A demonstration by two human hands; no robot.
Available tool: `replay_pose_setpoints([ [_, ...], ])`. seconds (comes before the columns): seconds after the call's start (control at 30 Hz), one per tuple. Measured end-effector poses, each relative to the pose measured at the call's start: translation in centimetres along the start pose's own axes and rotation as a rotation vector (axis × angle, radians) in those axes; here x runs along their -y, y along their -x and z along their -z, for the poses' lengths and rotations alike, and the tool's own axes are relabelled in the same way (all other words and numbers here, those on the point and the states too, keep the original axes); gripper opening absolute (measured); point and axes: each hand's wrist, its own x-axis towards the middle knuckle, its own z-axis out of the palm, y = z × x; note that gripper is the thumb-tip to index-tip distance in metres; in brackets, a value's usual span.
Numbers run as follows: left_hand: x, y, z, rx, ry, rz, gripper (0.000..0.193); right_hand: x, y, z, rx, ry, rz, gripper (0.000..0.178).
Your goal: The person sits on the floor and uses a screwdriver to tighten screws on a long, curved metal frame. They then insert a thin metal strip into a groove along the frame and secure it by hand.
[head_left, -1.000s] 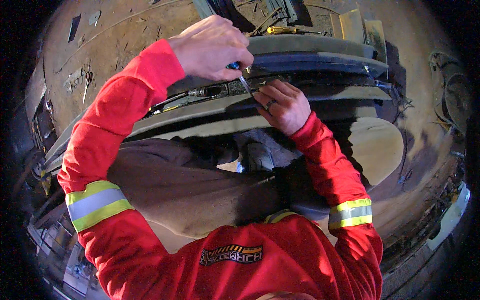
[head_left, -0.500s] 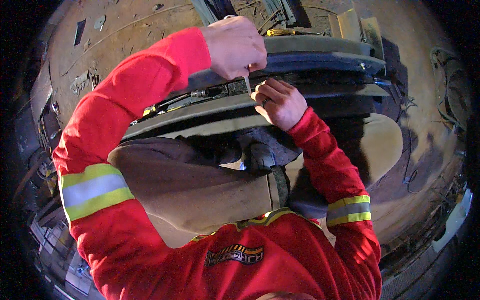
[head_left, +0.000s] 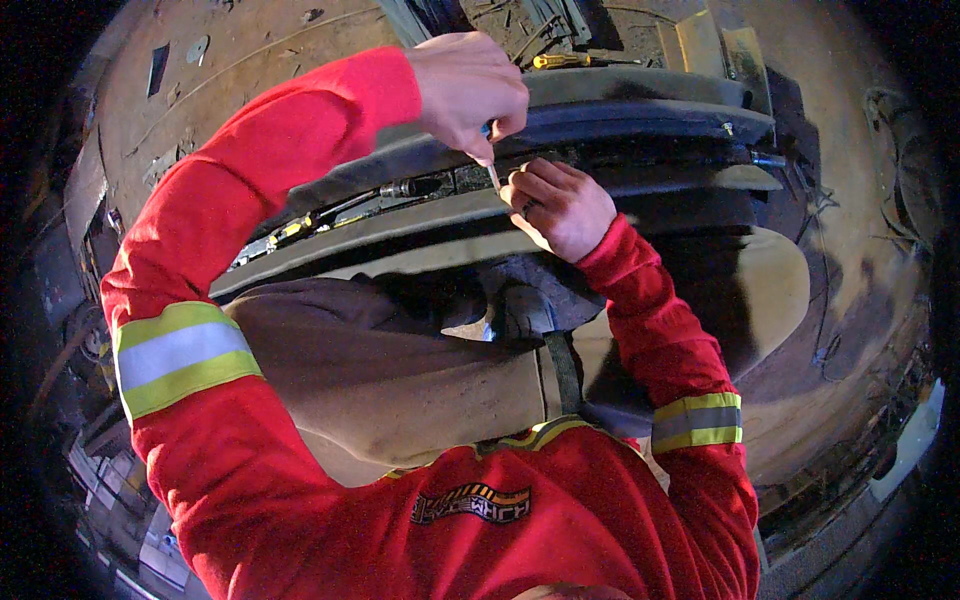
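Left hand (head_left: 470,90) grasps slim bluish-handled tool (head_left: 493,176), which slants down over long dark curved panel (head_left: 640,120). Right hand (head_left: 560,210) has fingers curled at tool's lower end; cannot tell whether they pinch it. Yellow-handled screwdriver (head_left: 563,61) lies just beyond panel's far edge. Red sleeves (head_left: 215,235) carry yellow-silver bands (head_left: 185,358).

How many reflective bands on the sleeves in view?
2: a left band on the left sleeve, toward the picture's left edge, and a right band on the right sleeve, lower right. Others may be hidden on the undersides.
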Motion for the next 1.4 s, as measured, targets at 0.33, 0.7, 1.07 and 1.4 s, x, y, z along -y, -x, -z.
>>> replay_pose_setpoints([
  [0.33, -1.9, -0.9, 0.5, -0.084, -0.114, -0.036, 0.032, 0.1, 0.3, -0.1, -0.053, -0.003, -0.026, 0.017],
  [0.7, -3.0, -1.4, 1.4, -0.089, -0.127, -0.033, 0.034, -0.6, 0.3, -0.4, -0.047, 0.088, 0.052, 0.015],
  [1.07, -1.8, -0.3, -0.9, -0.038, 0.004, 0.144, 0.039, -0.5, 0.1, -0.3, -0.035, 0.133, 0.066, 0.015],
  [1.4, -2.4, -2.2, 0.0, 0.194, -0.034, 0.243, 0.044, -0.6, 0.3, -0.4, 0.029, 0.134, 0.085, 0.012],
])
